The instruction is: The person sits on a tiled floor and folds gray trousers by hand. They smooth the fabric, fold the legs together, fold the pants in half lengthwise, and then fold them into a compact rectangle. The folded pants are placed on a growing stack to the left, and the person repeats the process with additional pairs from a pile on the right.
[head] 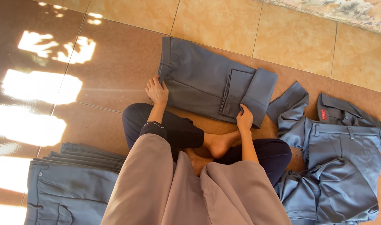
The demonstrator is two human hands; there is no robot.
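We press our left hand (156, 91) flat on the folded trousers (207, 81) at centre frame, pinning the waistband. Our right hand (244, 118) pinches the folded leg end, keeping the fold tidy.

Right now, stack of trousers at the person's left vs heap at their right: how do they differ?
The stack of trousers is folded flat with edges layered in neat steps; the heap is unfolded, rumpled, with legs and waistbands splayed. The stack sits partly in sun patches at the frame's lower left; the heap lies in shade at the right. Neither the left hand nor the right hand touches them; both rest on the folded trousers in front. All are the same grey-blue cloth on the tiled floor.
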